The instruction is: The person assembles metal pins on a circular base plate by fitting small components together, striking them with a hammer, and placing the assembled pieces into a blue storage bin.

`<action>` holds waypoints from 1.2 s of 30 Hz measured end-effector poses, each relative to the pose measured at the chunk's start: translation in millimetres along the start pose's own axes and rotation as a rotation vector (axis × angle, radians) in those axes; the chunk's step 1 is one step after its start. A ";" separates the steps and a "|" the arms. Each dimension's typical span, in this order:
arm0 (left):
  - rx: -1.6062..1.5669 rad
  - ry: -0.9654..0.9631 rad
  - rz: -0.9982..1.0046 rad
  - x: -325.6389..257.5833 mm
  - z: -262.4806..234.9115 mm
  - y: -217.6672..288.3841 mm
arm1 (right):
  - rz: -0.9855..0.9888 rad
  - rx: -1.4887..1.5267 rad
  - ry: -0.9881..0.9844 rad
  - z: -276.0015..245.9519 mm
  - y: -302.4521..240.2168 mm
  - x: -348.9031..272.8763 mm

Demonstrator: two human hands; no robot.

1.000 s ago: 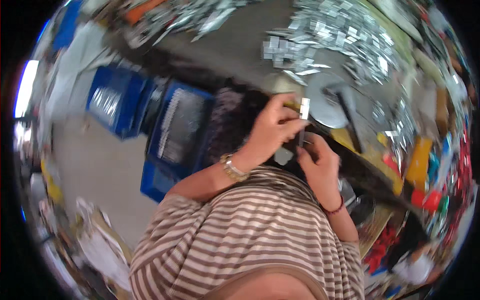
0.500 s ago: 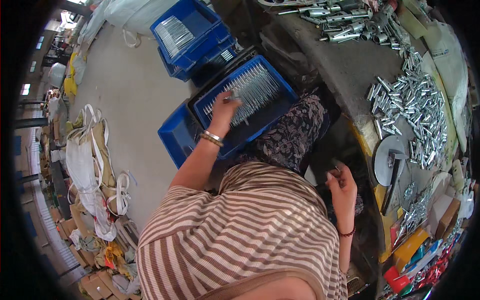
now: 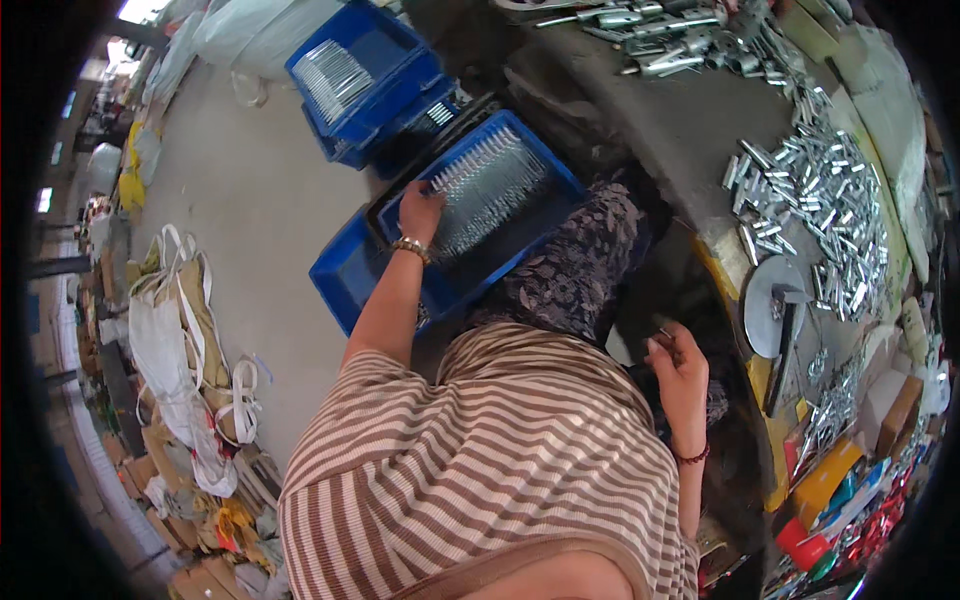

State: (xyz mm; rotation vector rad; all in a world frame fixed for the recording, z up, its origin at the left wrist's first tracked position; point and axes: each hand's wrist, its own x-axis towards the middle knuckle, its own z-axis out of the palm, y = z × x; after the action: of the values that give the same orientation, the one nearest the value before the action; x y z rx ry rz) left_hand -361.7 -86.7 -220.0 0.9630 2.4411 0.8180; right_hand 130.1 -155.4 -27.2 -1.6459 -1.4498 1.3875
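Note:
A blue plastic bin lies at an angle ahead of my lap, with rows of slim shiny metal pieces laid close together in it. My left hand is over the bin's left side, at the end of the rows. Its fingers are curled, and whatever is between them is hidden. My right hand is beside my right leg, near the workbench edge, thumb and fingers pinched together. Something small and dark shows at those fingertips, too small to name.
Stacked blue bins with metal pieces stand at the far left. Another blue bin sits left of mine. The workbench at right holds a heap of metal tubes, a round grey plate and a hammer-shaped tool. White sacks lie on the floor.
My left hand has moved left and slightly up, from over the metal pieces to the bin's left side. My right hand has stayed nearly in place, still pinched.

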 end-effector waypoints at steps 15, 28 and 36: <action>-0.333 -0.410 1.213 -166.7 7.2 350.8 | -0.121 0.003 0.096 -10.1 -12.5 -15.7; -0.005 -0.708 1.412 -192.3 35.7 408.4 | -0.219 -0.638 0.899 -137.0 -14.9 -69.9; -0.532 -1.236 0.596 -225.7 37.9 397.2 | -0.045 -1.298 0.801 -221.3 36.6 -52.2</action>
State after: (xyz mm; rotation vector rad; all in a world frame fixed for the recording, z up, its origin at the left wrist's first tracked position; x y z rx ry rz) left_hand 6.5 2.4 38.2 1.3885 0.8479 0.6547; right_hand 353.0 -164.6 30.0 -2.3742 -1.8554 -0.5230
